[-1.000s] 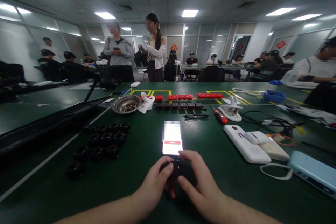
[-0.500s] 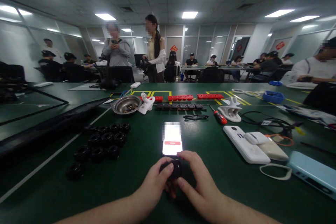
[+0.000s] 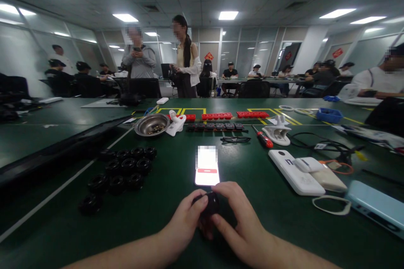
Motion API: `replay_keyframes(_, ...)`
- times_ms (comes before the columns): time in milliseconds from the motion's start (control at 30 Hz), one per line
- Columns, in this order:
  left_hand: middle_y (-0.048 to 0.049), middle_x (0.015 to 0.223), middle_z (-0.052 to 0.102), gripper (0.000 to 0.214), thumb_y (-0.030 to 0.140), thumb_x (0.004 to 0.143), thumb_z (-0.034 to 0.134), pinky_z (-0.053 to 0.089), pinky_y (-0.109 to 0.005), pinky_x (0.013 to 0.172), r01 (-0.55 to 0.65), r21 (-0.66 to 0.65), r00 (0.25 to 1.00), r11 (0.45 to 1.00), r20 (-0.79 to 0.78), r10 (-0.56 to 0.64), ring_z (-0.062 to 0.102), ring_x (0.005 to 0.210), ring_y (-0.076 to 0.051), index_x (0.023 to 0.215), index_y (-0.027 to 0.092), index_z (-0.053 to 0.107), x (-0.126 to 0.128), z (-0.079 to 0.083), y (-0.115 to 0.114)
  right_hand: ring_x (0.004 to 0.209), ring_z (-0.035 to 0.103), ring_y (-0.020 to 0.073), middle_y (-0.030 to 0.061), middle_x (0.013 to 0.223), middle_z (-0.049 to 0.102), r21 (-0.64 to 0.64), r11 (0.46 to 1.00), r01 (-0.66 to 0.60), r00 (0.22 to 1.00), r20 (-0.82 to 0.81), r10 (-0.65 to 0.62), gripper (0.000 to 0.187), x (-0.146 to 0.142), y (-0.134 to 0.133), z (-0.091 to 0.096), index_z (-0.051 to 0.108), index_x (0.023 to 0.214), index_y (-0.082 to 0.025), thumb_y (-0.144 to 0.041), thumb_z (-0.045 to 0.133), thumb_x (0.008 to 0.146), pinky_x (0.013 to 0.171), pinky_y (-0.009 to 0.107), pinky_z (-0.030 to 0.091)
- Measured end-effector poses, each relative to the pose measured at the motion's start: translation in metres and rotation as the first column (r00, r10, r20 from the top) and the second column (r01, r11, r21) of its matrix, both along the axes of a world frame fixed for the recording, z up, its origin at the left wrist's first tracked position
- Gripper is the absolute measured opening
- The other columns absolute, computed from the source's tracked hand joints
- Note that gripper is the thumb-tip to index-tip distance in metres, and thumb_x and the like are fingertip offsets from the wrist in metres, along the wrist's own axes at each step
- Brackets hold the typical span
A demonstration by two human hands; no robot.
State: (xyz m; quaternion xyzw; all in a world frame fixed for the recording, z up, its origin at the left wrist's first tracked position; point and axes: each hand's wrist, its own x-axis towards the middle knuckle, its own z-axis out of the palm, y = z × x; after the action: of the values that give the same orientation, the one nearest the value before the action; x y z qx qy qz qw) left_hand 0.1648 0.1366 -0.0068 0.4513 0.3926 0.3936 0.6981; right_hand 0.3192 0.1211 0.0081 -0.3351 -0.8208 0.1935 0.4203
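A glossy black round part (image 3: 212,204) is held low in front of me, just above the green table. My left hand (image 3: 189,212) is closed on it, thumb across its top and fingers curling beneath. From the other side, my right hand (image 3: 238,214) curves its thumb and forefinger about the part's right edge; its other fingers are hidden. Directly beyond my hands lies a phone (image 3: 207,176) with a bright screen. To the left, several black ring-shaped parts (image 3: 128,165) sit in loose rows.
A metal bowl (image 3: 139,131) holds small brass-coloured pieces. Behind the phone are a black strip of blocks (image 3: 217,127), red trays (image 3: 216,116) and thin black cables (image 3: 235,139). Rightward lie a screwdriver (image 3: 265,139), a white power bank (image 3: 293,174) and a light-blue device (image 3: 375,206).
My right forefinger and thumb have shifted slightly left against the black round part. The left hand keeps its hold, and the table items stay where they were.
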Motion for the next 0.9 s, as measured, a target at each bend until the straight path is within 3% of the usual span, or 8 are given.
replay_keyframes(200, 0.0028, 0.053, 0.057, 0.047, 0.053, 0.062, 0.056, 0.037, -0.017, 0.036, 0.01, 0.002, 1.0, 1.0, -0.023, -0.01, 0.052, 0.035, -0.008, 0.085, 0.013, 0.049, 0.0007, 0.0035, -0.0012, 0.089, 0.048, 0.0199, 0.0048, 0.095, 0.053, -0.032, 0.998, 0.055, 0.998, 0.021, -0.055, 0.027, -0.002, 0.0009, 0.0013, 0.046, 0.104, -0.021, -0.014, 0.049, 0.078, 0.078, 0.035, 0.042)
replay_keyframes(367, 0.0011, 0.046, 0.057, 0.051, 0.06, 0.065, 0.047, 0.036, -0.018, 0.037, 0.024, -0.038, 0.999, 0.999, -0.04, -0.026, 0.055, 0.036, -0.01, 0.082, 0.012, 0.05, 0.0008, 0.0037, -0.0004, 0.096, 0.046, 0.0203, 0.0062, 0.104, 0.051, 0.043, 0.999, -0.015, 1.0, 0.01, 0.014, 0.035, -0.0014, 0.001, 0.0026, 0.042, 0.111, -0.022, -0.01, 0.046, 0.077, 0.084, 0.036, 0.04)
replay_keyframes(633, 0.0012, 0.058, 0.059, 0.041, 0.051, 0.066, 0.054, 0.037, -0.018, 0.038, 0.001, 0.013, 1.0, 1.0, -0.025, -0.001, 0.054, 0.038, -0.009, 0.083, 0.014, 0.05, 0.0001, 0.0005, -0.0005, 0.094, 0.047, 0.0216, 0.007, 0.102, 0.051, -0.038, 0.997, 0.066, 0.998, 0.011, -0.065, 0.034, -0.001, 0.0012, -0.0011, 0.042, 0.112, -0.022, -0.019, 0.049, 0.078, 0.081, 0.037, 0.042)
replay_keyframes(900, 0.0002, 0.045, 0.057, 0.049, 0.058, 0.067, 0.045, 0.038, -0.019, 0.038, 0.044, -0.048, 0.998, 0.998, -0.033, -0.045, 0.055, 0.037, -0.011, 0.079, 0.012, 0.05, -0.0002, 0.0064, -0.0012, 0.098, 0.045, 0.0201, 0.0056, 0.105, 0.051, 0.004, 1.0, -0.011, 1.0, 0.01, 0.011, 0.039, 0.0, 0.0002, 0.0001, 0.04, 0.114, -0.022, -0.011, 0.046, 0.077, 0.084, 0.036, 0.041)
